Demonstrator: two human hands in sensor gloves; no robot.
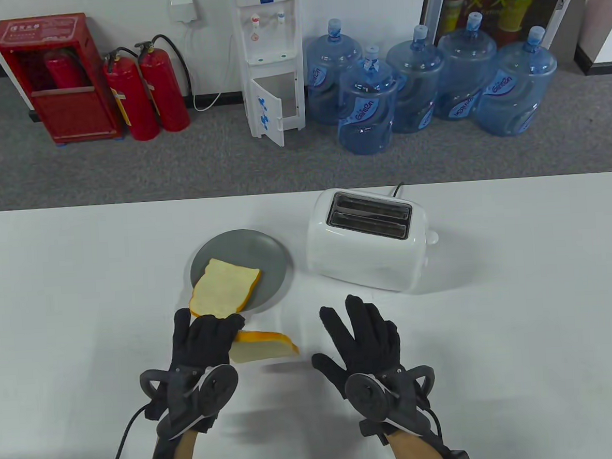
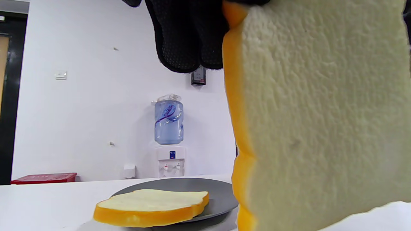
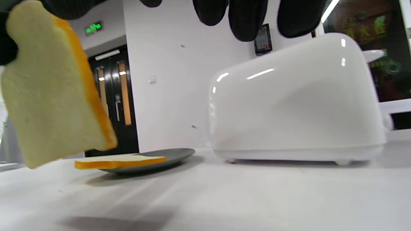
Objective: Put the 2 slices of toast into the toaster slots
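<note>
My left hand (image 1: 209,335) grips one slice of toast (image 1: 264,347) and holds it upright above the table, near the plate's front edge; the slice (image 2: 318,122) fills the right of the left wrist view and hangs at the left of the right wrist view (image 3: 54,93). A second slice (image 1: 226,287) lies flat on the grey plate (image 1: 271,257), overhanging its near rim. The white toaster (image 1: 369,241) stands to the right of the plate, with two empty slots on top. My right hand (image 1: 361,335) hovers open in front of the toaster, fingers spread, holding nothing.
The white table's far edge (image 1: 180,201) runs behind the plate and toaster. The toaster's lever knob (image 1: 432,238) sticks out on its right end, and a black cord (image 1: 398,188) leaves its back. Water bottles and fire extinguishers stand on the floor beyond.
</note>
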